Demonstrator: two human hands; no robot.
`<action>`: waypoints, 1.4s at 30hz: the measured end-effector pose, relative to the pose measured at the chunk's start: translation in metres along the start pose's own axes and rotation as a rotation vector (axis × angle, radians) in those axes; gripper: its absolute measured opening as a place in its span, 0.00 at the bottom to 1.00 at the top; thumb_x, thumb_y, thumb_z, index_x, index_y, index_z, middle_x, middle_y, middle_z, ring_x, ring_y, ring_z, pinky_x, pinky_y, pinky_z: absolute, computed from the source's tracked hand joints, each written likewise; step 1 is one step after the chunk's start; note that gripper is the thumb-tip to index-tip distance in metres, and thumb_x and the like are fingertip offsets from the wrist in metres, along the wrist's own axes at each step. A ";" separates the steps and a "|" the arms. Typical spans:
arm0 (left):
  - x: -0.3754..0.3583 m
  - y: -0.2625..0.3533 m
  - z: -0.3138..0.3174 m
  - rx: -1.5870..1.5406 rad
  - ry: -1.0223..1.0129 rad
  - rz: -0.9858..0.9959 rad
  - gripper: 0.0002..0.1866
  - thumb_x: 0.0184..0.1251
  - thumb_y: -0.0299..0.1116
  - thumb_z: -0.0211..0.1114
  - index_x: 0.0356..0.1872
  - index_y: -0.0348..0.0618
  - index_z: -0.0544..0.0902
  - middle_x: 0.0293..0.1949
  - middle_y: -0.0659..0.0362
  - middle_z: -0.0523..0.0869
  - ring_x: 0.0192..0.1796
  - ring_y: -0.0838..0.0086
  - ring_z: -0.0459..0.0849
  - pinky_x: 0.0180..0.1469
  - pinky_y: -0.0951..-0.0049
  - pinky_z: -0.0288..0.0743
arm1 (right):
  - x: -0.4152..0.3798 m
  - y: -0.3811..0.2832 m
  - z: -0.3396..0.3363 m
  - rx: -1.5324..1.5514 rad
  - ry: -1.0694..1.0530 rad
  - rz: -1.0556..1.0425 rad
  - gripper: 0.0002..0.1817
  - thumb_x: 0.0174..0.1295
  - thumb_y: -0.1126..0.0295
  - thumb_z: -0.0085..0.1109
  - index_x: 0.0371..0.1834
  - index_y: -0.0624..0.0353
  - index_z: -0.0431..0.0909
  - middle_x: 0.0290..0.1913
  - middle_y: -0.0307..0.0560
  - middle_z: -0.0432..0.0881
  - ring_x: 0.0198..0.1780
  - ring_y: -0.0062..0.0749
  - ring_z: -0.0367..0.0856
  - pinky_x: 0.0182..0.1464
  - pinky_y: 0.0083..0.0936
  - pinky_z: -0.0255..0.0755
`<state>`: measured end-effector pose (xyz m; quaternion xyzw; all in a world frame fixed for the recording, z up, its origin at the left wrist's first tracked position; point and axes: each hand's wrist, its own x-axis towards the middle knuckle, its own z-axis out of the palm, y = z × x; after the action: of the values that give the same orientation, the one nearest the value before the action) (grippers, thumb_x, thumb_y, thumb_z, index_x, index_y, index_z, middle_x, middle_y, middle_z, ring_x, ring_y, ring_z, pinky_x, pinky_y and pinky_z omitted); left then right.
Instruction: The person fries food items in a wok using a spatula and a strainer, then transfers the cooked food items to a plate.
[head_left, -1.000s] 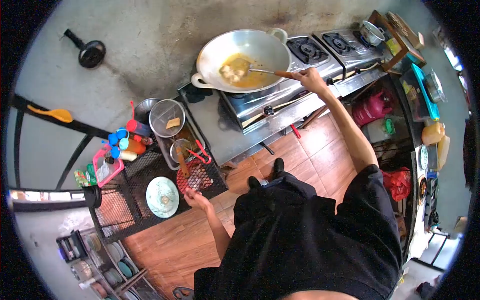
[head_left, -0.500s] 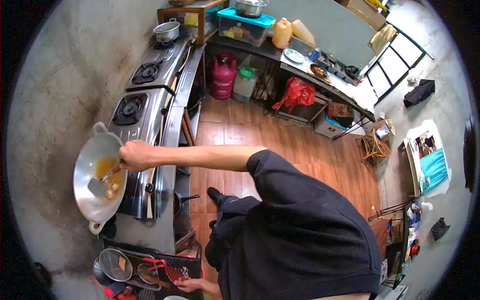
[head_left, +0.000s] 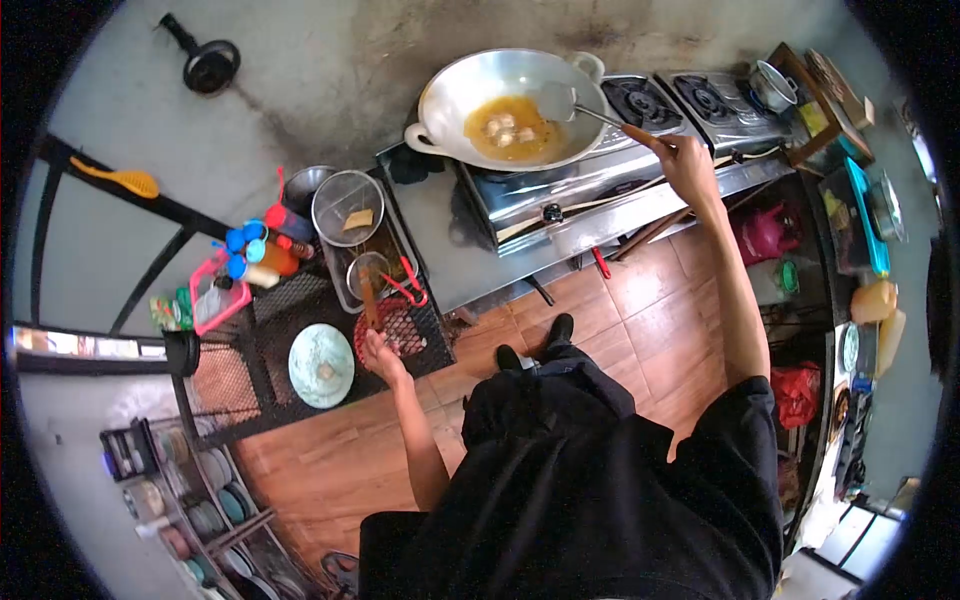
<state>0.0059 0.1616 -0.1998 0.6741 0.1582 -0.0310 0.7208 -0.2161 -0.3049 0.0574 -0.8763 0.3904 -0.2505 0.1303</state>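
My right hand (head_left: 688,172) is closed around the wooden handle of a metal spatula (head_left: 600,115). The spatula's blade rests inside a large silver wok (head_left: 450,95), toward its right side. Several pale round food pieces (head_left: 508,130) lie in yellowish oil (head_left: 490,145) at the wok's bottom. Lower left, my left hand (head_left: 385,358) has its fingers at the end of the wooden handle of a small strainer (head_left: 367,270), apparently gripping it. That strainer lies over a metal tray beside red-handled tongs (head_left: 408,285).
A larger mesh strainer (head_left: 335,205) holds a tan piece. Close by are a patterned plate (head_left: 321,366), sauce bottles (head_left: 275,255) and a pink basket (head_left: 218,300) on the black mesh rack. The gas stove (head_left: 560,200) continues right to a small pot (head_left: 774,86).
My view has swung left, bringing the side rack and plate into sight. My left hand has come onto the strainer handle. The spatula stays in the wok, its blade shifted away from the food pieces.
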 end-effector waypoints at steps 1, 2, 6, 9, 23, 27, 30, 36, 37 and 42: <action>0.006 -0.008 -0.006 0.020 -0.009 0.005 0.23 0.65 0.53 0.59 0.41 0.40 0.75 0.33 0.59 0.79 0.22 0.79 0.73 0.22 0.81 0.66 | 0.002 0.002 0.010 -0.014 0.001 -0.012 0.15 0.59 0.60 0.60 0.37 0.62 0.83 0.28 0.67 0.80 0.36 0.60 0.81 0.39 0.45 0.74; 0.006 -0.007 -0.008 0.018 0.008 0.003 0.23 0.65 0.53 0.59 0.41 0.40 0.75 0.33 0.59 0.79 0.22 0.79 0.73 0.22 0.81 0.66 | 0.006 0.004 0.014 -0.008 -0.014 0.010 0.15 0.58 0.61 0.59 0.36 0.62 0.84 0.28 0.68 0.79 0.35 0.61 0.80 0.39 0.46 0.73; 0.005 0.000 -0.012 0.019 0.015 -0.019 0.23 0.65 0.52 0.59 0.41 0.38 0.74 0.33 0.58 0.80 0.22 0.78 0.75 0.21 0.79 0.66 | 0.026 0.002 0.035 -0.018 -0.156 0.054 0.25 0.54 0.48 0.62 0.30 0.65 0.84 0.27 0.68 0.80 0.36 0.59 0.82 0.40 0.43 0.74; 0.006 0.003 -0.011 0.077 0.012 -0.072 0.25 0.63 0.55 0.61 0.45 0.40 0.73 0.32 0.61 0.78 0.25 0.78 0.76 0.23 0.77 0.67 | 0.038 -0.008 0.051 0.044 -0.297 0.089 0.32 0.50 0.40 0.63 0.28 0.67 0.83 0.27 0.68 0.80 0.37 0.58 0.82 0.41 0.41 0.74; -0.033 -0.025 0.005 0.087 0.175 -0.011 0.23 0.62 0.50 0.64 0.47 0.45 0.71 0.34 0.62 0.79 0.26 0.79 0.76 0.21 0.81 0.68 | 0.074 0.015 0.035 0.076 -0.364 -0.073 0.27 0.54 0.47 0.61 0.30 0.67 0.83 0.29 0.69 0.80 0.39 0.56 0.82 0.43 0.42 0.74; -0.052 -0.049 0.011 -0.004 0.157 0.030 0.16 0.62 0.41 0.61 0.45 0.45 0.72 0.34 0.61 0.79 0.27 0.77 0.78 0.22 0.79 0.69 | 0.106 0.046 0.073 -0.019 -0.304 -0.041 0.30 0.52 0.45 0.62 0.30 0.70 0.81 0.35 0.72 0.80 0.42 0.64 0.80 0.44 0.46 0.74; -0.067 -0.050 0.023 0.079 0.214 -0.043 0.15 0.64 0.38 0.60 0.47 0.44 0.70 0.34 0.61 0.78 0.27 0.79 0.77 0.21 0.80 0.69 | 0.115 0.039 0.068 -0.010 -0.386 -0.126 0.22 0.59 0.55 0.58 0.36 0.68 0.82 0.29 0.67 0.80 0.39 0.58 0.82 0.42 0.42 0.73; -0.079 -0.056 0.030 0.016 0.231 -0.058 0.20 0.63 0.44 0.63 0.48 0.42 0.70 0.37 0.60 0.78 0.29 0.77 0.78 0.22 0.79 0.71 | 0.115 0.028 0.050 0.127 -0.355 -0.298 0.19 0.61 0.58 0.56 0.39 0.66 0.82 0.28 0.65 0.80 0.35 0.54 0.83 0.39 0.38 0.72; -0.077 -0.055 0.028 -0.004 0.229 -0.034 0.21 0.63 0.45 0.63 0.47 0.42 0.70 0.37 0.60 0.78 0.29 0.78 0.78 0.22 0.80 0.71 | 0.115 0.029 0.047 0.168 -0.335 -0.335 0.18 0.61 0.59 0.56 0.41 0.66 0.82 0.29 0.65 0.81 0.35 0.52 0.83 0.40 0.37 0.72; -0.044 -0.035 0.019 -0.001 0.305 0.106 0.21 0.62 0.46 0.65 0.45 0.40 0.71 0.37 0.60 0.77 0.31 0.77 0.76 0.29 0.78 0.71 | 0.110 0.023 0.024 0.200 -0.335 -0.381 0.17 0.62 0.62 0.57 0.45 0.65 0.81 0.32 0.61 0.83 0.35 0.45 0.84 0.40 0.34 0.73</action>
<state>-0.0417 0.1325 -0.2205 0.6779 0.2301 0.1099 0.6895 -0.1543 -0.4017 0.0646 -0.9460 0.1648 -0.1594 0.2293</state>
